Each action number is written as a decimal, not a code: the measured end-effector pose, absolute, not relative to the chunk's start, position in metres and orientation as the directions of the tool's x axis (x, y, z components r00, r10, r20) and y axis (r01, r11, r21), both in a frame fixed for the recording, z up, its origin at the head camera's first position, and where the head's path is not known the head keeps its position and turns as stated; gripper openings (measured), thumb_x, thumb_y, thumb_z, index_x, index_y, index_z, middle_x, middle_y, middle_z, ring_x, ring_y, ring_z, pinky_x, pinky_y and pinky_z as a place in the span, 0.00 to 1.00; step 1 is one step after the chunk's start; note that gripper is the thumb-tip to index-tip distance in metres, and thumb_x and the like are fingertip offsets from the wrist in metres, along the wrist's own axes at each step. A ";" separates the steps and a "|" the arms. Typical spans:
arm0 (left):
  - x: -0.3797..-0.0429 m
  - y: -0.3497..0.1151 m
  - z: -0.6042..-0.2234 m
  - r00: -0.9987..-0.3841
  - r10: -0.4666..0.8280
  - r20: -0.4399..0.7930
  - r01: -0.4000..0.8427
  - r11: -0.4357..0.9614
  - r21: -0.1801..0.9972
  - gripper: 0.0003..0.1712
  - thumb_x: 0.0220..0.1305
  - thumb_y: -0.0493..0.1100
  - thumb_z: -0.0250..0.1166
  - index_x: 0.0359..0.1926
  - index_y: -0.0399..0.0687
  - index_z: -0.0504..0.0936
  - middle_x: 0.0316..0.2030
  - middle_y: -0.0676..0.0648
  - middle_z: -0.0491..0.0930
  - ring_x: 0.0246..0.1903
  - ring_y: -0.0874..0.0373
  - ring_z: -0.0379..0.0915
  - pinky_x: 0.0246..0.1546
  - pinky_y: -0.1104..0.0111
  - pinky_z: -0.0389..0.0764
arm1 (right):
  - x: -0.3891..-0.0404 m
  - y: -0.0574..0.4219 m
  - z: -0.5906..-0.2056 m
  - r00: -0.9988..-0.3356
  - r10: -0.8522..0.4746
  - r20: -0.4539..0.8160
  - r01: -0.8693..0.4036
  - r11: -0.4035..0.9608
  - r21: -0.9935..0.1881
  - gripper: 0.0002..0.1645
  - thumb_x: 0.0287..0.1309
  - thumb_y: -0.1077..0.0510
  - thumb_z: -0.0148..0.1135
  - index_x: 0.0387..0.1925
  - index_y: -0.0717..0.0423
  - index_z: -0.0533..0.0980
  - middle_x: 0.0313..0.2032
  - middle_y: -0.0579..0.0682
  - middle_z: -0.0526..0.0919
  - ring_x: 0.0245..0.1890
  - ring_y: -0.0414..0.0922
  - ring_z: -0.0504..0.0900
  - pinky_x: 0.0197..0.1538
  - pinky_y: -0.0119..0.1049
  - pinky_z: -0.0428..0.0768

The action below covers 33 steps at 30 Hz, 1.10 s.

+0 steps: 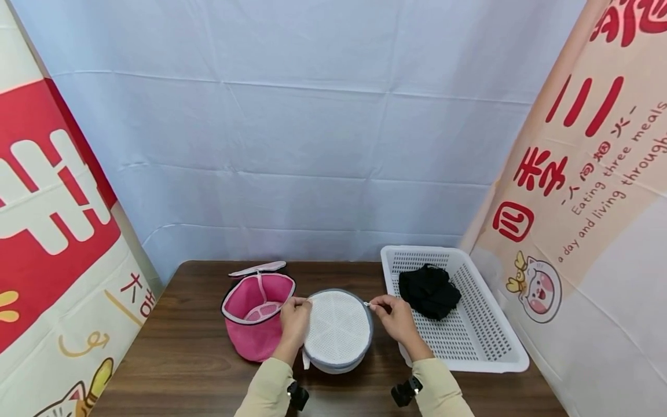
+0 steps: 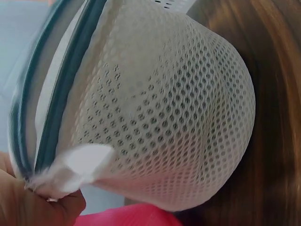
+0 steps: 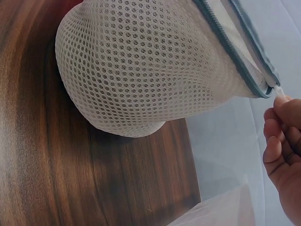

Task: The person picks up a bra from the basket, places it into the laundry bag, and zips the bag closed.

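A round white mesh laundry bag with a grey-blue zipper edge stands between the two hands on the brown table. My left hand grips its left rim, close to a white fabric tab. At the right side of the rim, my right hand pinches the small zipper pull between thumb and finger. In both wrist views the zipper stands parted along the bag's side, with a gap between its two edges. Left of the white bag, a pink mesh bag stands with its lid folded back.
A white perforated basket stands at the right with a bunched black cloth in it. The wooden table reaches back to a pale hanging sheet. Printed curtains hang at both sides.
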<state>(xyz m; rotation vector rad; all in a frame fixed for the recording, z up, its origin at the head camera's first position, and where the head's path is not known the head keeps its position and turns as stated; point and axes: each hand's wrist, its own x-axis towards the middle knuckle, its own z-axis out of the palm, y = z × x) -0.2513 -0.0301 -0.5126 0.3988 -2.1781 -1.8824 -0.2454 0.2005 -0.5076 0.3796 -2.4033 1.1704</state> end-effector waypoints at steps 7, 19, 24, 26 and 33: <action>-0.248 -0.038 -0.508 -0.960 -0.240 0.147 0.027 0.441 0.897 0.04 0.51 0.37 0.64 0.26 0.40 0.79 0.21 0.50 0.74 0.25 0.57 0.69 0.29 0.64 0.70 | -0.247 0.201 -0.509 -0.875 -0.035 0.483 -0.407 0.594 -0.694 0.02 0.50 0.66 0.67 0.25 0.60 0.80 0.23 0.43 0.80 0.22 0.37 0.73 0.25 0.31 0.72; -0.244 -0.040 -0.497 -0.954 -0.098 0.282 0.149 0.661 0.735 0.09 0.50 0.38 0.66 0.34 0.38 0.79 0.26 0.44 0.77 0.29 0.49 0.73 0.31 0.57 0.72 | -0.246 0.207 -0.513 -0.819 -0.102 0.564 -0.519 0.550 -0.654 0.03 0.53 0.65 0.65 0.25 0.58 0.79 0.23 0.42 0.78 0.22 0.36 0.71 0.22 0.31 0.70; -0.242 -0.041 -0.493 -0.966 -0.079 0.245 0.128 0.678 0.724 0.11 0.51 0.39 0.65 0.36 0.38 0.79 0.31 0.40 0.79 0.34 0.44 0.74 0.34 0.54 0.73 | -0.249 0.207 -0.511 -0.878 -0.082 0.472 -0.430 0.570 -0.700 0.03 0.52 0.65 0.66 0.25 0.57 0.80 0.24 0.42 0.79 0.23 0.38 0.72 0.25 0.32 0.72; -0.242 -0.041 -0.494 -0.974 -0.071 0.217 0.109 0.691 0.715 0.13 0.52 0.40 0.65 0.38 0.39 0.78 0.32 0.40 0.79 0.34 0.44 0.75 0.34 0.54 0.73 | -0.248 0.206 -0.509 -0.900 -0.070 0.430 -0.387 0.584 -0.714 0.03 0.52 0.65 0.66 0.25 0.57 0.80 0.24 0.43 0.79 0.24 0.39 0.73 0.27 0.32 0.73; -0.243 -0.039 -0.496 -0.980 -0.038 0.196 0.095 0.774 0.625 0.21 0.50 0.44 0.67 0.45 0.38 0.76 0.36 0.40 0.78 0.37 0.44 0.75 0.34 0.53 0.74 | -0.245 0.205 -0.510 -0.891 -0.098 0.444 -0.413 0.583 -0.700 0.03 0.52 0.64 0.66 0.25 0.58 0.80 0.24 0.43 0.80 0.23 0.40 0.73 0.27 0.31 0.72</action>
